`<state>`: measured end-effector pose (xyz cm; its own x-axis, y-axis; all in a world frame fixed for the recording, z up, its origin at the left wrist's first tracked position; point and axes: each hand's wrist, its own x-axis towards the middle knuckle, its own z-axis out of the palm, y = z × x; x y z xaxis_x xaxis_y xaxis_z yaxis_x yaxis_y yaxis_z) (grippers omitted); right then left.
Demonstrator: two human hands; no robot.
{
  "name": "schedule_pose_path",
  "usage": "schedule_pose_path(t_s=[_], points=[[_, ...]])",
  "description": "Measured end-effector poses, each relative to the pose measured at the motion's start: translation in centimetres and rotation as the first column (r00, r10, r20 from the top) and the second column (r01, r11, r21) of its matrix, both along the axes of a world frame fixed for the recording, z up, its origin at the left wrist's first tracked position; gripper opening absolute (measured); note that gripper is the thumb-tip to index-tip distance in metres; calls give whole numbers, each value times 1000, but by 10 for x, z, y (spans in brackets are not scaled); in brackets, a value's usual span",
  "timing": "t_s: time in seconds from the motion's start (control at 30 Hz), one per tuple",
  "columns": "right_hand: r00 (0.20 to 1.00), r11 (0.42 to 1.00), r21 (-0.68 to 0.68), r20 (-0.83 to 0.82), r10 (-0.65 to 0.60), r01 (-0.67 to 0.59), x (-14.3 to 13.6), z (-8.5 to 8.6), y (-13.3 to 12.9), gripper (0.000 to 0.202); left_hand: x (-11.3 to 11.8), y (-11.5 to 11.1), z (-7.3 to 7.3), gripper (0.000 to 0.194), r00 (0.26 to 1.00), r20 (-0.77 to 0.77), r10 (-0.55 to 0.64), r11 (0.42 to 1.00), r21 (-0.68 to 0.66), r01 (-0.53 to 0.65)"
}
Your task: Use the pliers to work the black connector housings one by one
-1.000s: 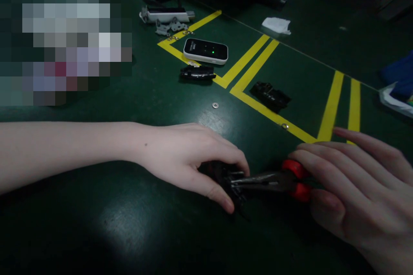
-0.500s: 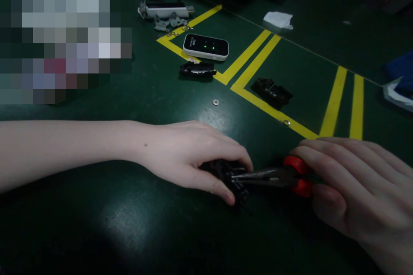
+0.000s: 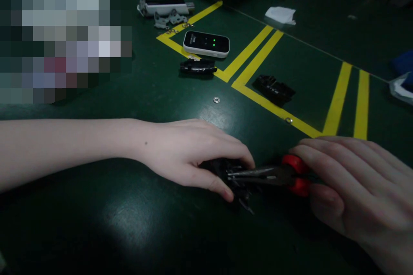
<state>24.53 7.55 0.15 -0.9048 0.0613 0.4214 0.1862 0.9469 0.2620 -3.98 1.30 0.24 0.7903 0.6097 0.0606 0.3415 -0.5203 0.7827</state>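
Observation:
My left hand (image 3: 196, 152) is wrapped over a black part (image 3: 237, 184) on the dark green table, its thumb on the near side and its fingers on the far side. My right hand (image 3: 358, 184) is closed round the red handles of the pliers (image 3: 274, 175). The pliers point left, and their narrow jaws meet the black part between my left thumb and forefinger. Whether the tips pinch a piece of it is too dark to tell. A small metal ring (image 3: 216, 100) lies beyond my left hand.
Farther off lie a white-edged device (image 3: 206, 44) with green lights, a black piece (image 3: 198, 67), another black piece (image 3: 274, 89), a ring (image 3: 288, 120) on yellow tape (image 3: 337, 99), grey metal parts (image 3: 171, 19) and crumpled white paper (image 3: 280, 15). A blurred patch covers the upper left.
The view has shifted slightly. The jaws of the pliers sit a little farther left against the black part, whose near end shows more. Both hands keep their holds.

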Motion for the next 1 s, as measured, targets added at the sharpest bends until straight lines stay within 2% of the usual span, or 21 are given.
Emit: schedule_pose_path(t_s=[0.27, 0.6, 0.77, 0.87, 1.0], points=[[1000, 999, 35, 14, 2, -3, -1, 3, 4, 31, 0, -1, 2, 35, 1000, -16, 23, 1000, -15, -23], [1000, 1000, -23, 12, -5, 5, -7, 2, 2, 30, 0, -2, 2, 36, 998, -39, 40, 999, -2, -40], [998, 1000, 4, 55, 19, -20, -6, 4, 6, 48, 1, -3, 1, 33, 998, -38, 48, 999, -6, -49], [997, 1000, -23, 72, 20, -18, -8, 3, 4, 59, 3, -2, 0, 33, 999, -14, 43, 999, -8, -43], [998, 997, -81, 60, -4, 8, -15, 0, -3, 52, 4, -1, -3, 46, 999, -6, 53, 998, 15, -53]])
